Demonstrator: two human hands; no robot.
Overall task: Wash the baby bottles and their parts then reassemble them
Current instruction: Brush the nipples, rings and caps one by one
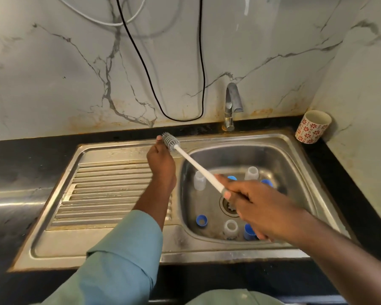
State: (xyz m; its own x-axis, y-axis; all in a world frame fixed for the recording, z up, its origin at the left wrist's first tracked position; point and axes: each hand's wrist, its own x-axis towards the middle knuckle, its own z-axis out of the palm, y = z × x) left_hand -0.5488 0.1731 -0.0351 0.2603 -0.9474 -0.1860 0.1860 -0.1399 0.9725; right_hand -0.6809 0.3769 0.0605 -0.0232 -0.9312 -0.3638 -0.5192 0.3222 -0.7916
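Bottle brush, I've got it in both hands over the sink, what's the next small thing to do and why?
Probably let the left hand release the bristle head and swing the bottle brush over the basin toward the nearest clear bottle. The right hand already grips the handle, the bottles and blue caps stand in the sink, and no water runs from the tap.

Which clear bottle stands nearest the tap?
The back right bottle, closest below the tap; the others stand at back left and front.
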